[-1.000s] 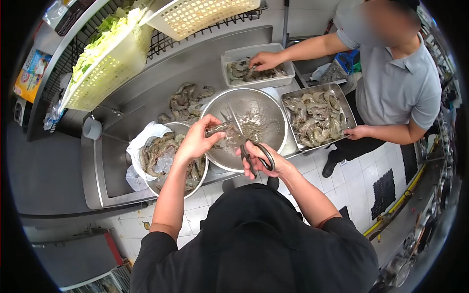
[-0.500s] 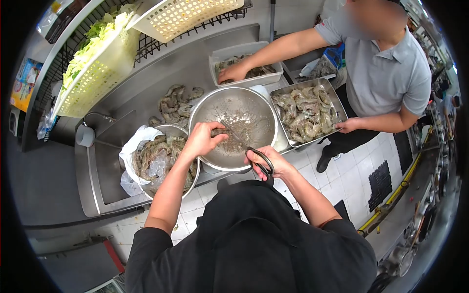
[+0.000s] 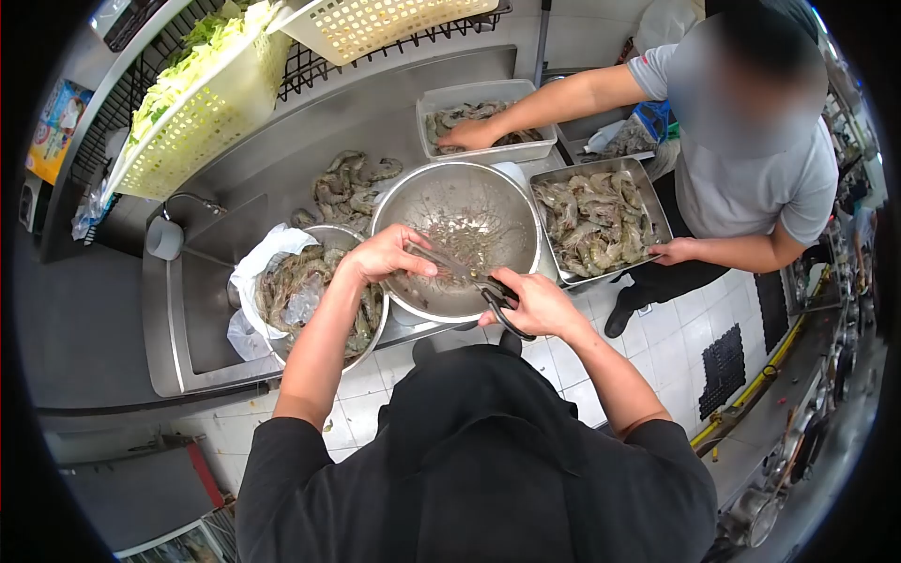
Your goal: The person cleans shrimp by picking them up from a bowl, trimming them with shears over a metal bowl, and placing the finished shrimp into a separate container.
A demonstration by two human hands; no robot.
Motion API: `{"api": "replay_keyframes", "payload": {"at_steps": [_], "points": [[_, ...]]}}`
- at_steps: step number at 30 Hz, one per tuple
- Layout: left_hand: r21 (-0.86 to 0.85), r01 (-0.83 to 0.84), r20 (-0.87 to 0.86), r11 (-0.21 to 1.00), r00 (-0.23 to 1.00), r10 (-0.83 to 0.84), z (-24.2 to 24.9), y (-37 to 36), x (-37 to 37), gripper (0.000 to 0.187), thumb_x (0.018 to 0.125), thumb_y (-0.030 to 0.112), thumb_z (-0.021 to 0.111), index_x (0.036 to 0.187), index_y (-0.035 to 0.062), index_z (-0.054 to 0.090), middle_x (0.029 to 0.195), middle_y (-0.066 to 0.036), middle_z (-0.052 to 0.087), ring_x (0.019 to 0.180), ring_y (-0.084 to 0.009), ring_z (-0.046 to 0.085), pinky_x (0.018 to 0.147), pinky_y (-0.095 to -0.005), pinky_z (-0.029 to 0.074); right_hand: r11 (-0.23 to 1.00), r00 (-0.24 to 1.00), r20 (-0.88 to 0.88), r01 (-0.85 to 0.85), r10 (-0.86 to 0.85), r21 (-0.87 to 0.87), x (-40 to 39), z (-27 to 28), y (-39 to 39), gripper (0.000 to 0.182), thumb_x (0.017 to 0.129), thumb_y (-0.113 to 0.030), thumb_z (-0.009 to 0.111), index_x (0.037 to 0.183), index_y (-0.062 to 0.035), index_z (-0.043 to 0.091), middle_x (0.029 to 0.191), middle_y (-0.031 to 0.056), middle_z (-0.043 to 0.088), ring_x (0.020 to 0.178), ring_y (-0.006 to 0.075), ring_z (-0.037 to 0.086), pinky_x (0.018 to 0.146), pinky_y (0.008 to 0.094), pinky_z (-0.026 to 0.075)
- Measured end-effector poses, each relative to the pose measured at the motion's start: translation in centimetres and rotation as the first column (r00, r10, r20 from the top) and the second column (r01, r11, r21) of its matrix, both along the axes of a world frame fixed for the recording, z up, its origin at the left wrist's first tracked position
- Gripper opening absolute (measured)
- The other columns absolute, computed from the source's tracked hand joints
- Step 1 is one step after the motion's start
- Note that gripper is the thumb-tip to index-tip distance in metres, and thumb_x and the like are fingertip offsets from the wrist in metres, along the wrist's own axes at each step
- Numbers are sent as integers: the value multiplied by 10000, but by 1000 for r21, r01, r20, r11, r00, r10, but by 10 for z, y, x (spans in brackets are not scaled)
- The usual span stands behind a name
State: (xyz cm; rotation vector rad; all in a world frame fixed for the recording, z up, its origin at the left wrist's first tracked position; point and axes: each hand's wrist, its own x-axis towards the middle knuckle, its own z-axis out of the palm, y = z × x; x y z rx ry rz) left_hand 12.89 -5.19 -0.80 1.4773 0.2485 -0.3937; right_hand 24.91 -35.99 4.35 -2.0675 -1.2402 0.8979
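My left hand [image 3: 387, 255] pinches a grey raw shrimp [image 3: 439, 257] over the near left side of a steel bowl [image 3: 533, 225]. In my right hand [image 3: 542, 305] is a pair of black-handled scissors [image 3: 507, 324], its blades pointing left at the shrimp. My fingers partly hide both. Wet scraps lie on the bowl's bottom. Left of it, below my left forearm, a second steel bowl [image 3: 383, 314] holds whole shrimp [image 3: 282, 286] and a white plastic bag [image 3: 272, 258]. Loose shrimp [image 3: 343, 188] lie on the steel counter behind.
At right a co-worker [image 3: 760, 178] holds a steel tray [image 3: 664, 220] of shrimp with one hand and reaches with the other into a plastic tub [image 3: 427, 94] of shrimp. Baskets, one with cut greens [image 3: 202, 66], stand on a rack above. A sink [image 3: 211, 319] is at left.
My right hand has brought the scissors closer to my left hand, and the blades now meet the shrimp. The co-worker leans further in, one hand still in the tub. The whole view has shifted slightly.
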Motion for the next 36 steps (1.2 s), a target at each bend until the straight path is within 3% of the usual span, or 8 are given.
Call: {"api": "replay_keyframes", "payload": {"at_steps": [5, 7, 9, 15, 18, 25, 34, 36], "points": [[-5, 10, -39, 1000, 999, -10, -8, -4, -3, 319, 843, 146, 869, 1116, 17, 768, 980, -45, 789, 788, -76, 658, 645, -222, 485, 998, 996, -87, 36, -32, 50, -2, -20, -15, 546, 825, -467, 854, 1076, 0, 724, 679, 121, 689, 717, 305, 721, 684, 418, 515], [33, -9, -52, 999, 999, 11, -13, -2, 0, 306, 870, 186, 854, 1106, 11, 768, 975, -43, 789, 795, -75, 656, 655, -222, 487, 996, 986, -138, 94, -93, 1, -4, -37, -24, 505, 797, -399, 904, 1042, -14, 690, 605, 30, 510, 546, 133, 407, 542, 351, 344], [233, -169, -171, 958, 962, 212, -22, 2, 7, 279, 934, 250, 795, 1074, 9, 775, 955, -40, 787, 817, -87, 657, 684, -239, 502, 989, 964, -227, 121, -137, -84, -8, -45, -30, 531, 827, -388, 889, 1128, 19, 727, 694, 66, 674, 652, 110, 577, 636, 319, 475], [-500, -541, 16, 676, 775, 632, -4, 23, 91, 513, 1042, 268, 650, 1365, -114, 533, 1320, -253, 630, 1125, -280, 682, 1001, -411, 579, 933, 791, -542, 359, -286, 31, -28, -59, -35, 527, 901, -299, 858, 1234, 59, 661, 687, -66, 566, 607, 15, 482, 513, 239, 364], [-438, -683, -45, 584, 666, 745, 22, 29, 134, 592, 1049, 308, 643, 1396, -145, 486, 1339, -294, 597, 1181, -313, 659, 1031, -409, 566, 942, 798, -525, 335, -297, -23, -33, -52, -32, 483, 920, -278, 838, 1231, 45, 658, 673, -47, 592, 551, 29, 508, 479, 243, 374], [156, -531, 200, 833, 843, 500, 11, 17, 67, 489, 1028, 311, 683, 1340, -60, 620, 1271, -152, 701, 1170, -232, 670, 965, -363, 568, 892, 698, -633, 451, -335, 25, -46, -54, -27, 414, 932, -258, 823, 1170, 33, 649, 642, -17, 596, 489, 61, 519, 441, 253, 386], [795, -606, 508, 36, 695, 508, -3, 89, -135, 304, 911, 152, 759, 1192, 38, 739, 1008, -154, 767, 882, -186, 700, 858, -372, 556, 909, 717, -587, 408, -375, -83, -38, -48, -12, 552, 916, -323, 836, 1247, 57, 611, 690, 5, 624, 532, 67, 552, 444, 240, 450], [830, -532, 344, 169, 726, 595, -7, 93, -169, 268, 909, 147, 756, 1151, 32, 749, 982, -141, 770, 872, -184, 703, 849, -365, 556, 917, 747, -560, 395, -358, -60, -37, -48, -5, 511, 932, -319, 820, 1213, 57, 617, 695, 0, 619, 534, 58, 539, 445, 228, 453]]}}
